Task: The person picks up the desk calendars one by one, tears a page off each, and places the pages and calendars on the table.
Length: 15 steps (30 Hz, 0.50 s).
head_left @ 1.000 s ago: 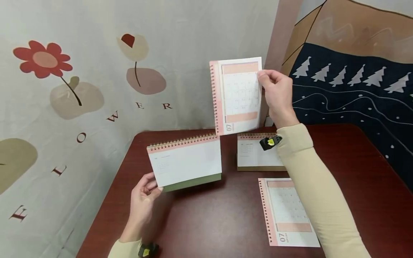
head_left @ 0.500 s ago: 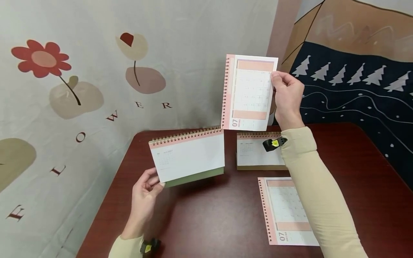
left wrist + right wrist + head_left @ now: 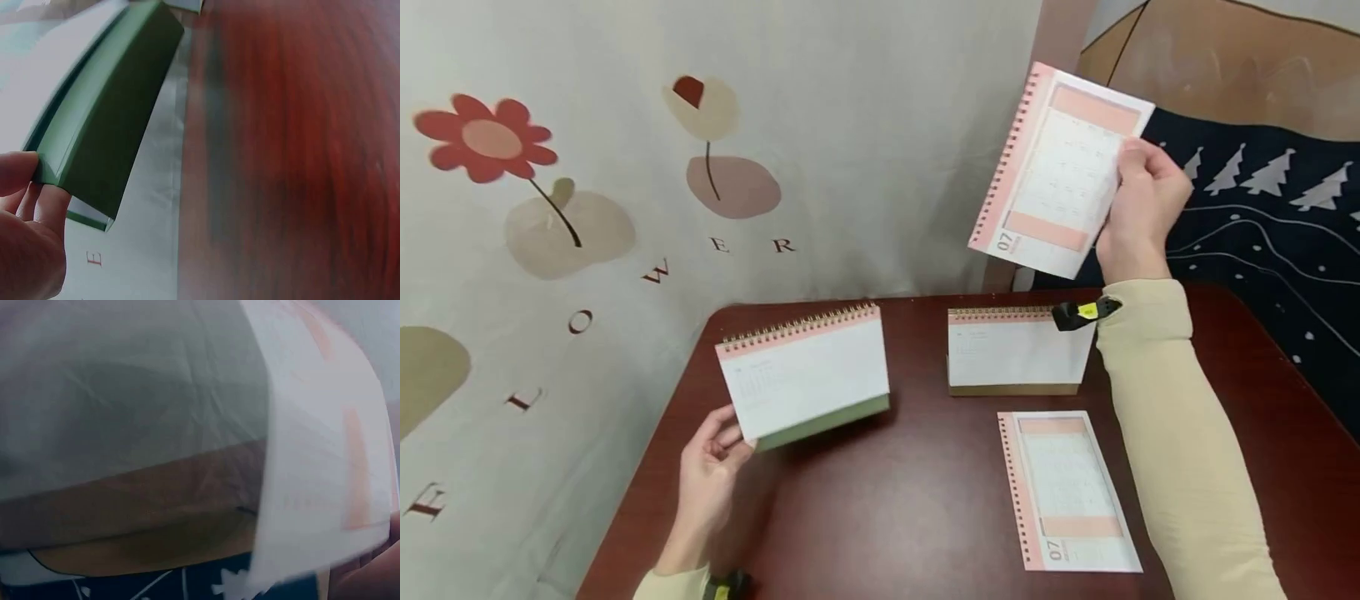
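My left hand (image 3: pixel 707 475) grips the lower left corner of a spiral-bound desk calendar (image 3: pixel 812 367) with a green base, tilted above the table. In the left wrist view, the thumb and fingers pinch the green base (image 3: pixel 106 119). Higher up on the right, my right hand (image 3: pixel 1146 200) pinches the edge of a loose calendar page (image 3: pixel 1063 175) marked 07, with punched holes along its pink side. The page stands apart from the green calendar's rings. In the right wrist view, the page (image 3: pixel 319 462) bends and looks blurred.
A second desk calendar (image 3: pixel 1015 354) with a tan base stands on the dark red table (image 3: pixel 880 517), partly behind the right wrist strap. Another loose 07 page (image 3: pixel 1067 492) lies flat in front of it. A patterned cloth (image 3: pixel 865 125) hangs behind.
The right hand has moved up and right with the page, which has tilted and come away from the green calendar's rings. The left hand and its calendar have shifted slightly left.
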{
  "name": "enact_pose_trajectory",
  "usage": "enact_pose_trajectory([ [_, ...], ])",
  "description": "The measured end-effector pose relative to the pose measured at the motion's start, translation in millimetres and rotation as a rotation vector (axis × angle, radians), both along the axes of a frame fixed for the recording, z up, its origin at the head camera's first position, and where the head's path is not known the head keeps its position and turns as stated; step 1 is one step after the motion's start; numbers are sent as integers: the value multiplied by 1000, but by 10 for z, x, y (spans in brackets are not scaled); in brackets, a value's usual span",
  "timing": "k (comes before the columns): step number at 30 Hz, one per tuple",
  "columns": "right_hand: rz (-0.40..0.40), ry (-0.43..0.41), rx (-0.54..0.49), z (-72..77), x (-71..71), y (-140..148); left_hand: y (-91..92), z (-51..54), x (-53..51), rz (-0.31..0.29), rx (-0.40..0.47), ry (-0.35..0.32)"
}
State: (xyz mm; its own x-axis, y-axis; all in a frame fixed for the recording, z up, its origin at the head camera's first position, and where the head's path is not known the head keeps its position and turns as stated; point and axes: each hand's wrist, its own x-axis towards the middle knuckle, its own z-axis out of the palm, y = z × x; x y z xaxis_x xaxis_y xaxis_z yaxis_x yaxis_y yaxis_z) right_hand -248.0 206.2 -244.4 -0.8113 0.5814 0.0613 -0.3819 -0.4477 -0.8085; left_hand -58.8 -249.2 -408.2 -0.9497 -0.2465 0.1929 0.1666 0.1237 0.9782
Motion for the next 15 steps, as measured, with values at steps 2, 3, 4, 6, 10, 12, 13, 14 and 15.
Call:
enact_pose_trajectory([
  [2, 28, 10, 58, 18, 53, 4, -31, -31, -19, -24, 35, 11],
  [3, 47, 18, 82, 19, 84, -17, -33, -43, -41, -42, 50, 22],
  [4, 63, 29, 99, 11, 121, -45, -27, -52, -61, -63, 61, 29],
  [6, 95, 51, 114, -9, 206, -95, -2, -71, -93, -92, 92, 31],
  [10, 137, 95, 111, -62, 380, -152, 42, -102, -124, -85, 129, 22],
  [12, 144, 97, 129, -100, 465, -162, 57, -113, -134, -81, 143, 15],
  [13, 141, 90, 153, -124, 505, -168, 62, -117, -141, -81, 148, 10],
  [14, 140, 81, 173, -149, 545, -172, 68, -121, -147, -83, 152, 7],
  [15, 138, 68, 202, -175, 583, -177, 76, -124, -155, -85, 155, 3],
])
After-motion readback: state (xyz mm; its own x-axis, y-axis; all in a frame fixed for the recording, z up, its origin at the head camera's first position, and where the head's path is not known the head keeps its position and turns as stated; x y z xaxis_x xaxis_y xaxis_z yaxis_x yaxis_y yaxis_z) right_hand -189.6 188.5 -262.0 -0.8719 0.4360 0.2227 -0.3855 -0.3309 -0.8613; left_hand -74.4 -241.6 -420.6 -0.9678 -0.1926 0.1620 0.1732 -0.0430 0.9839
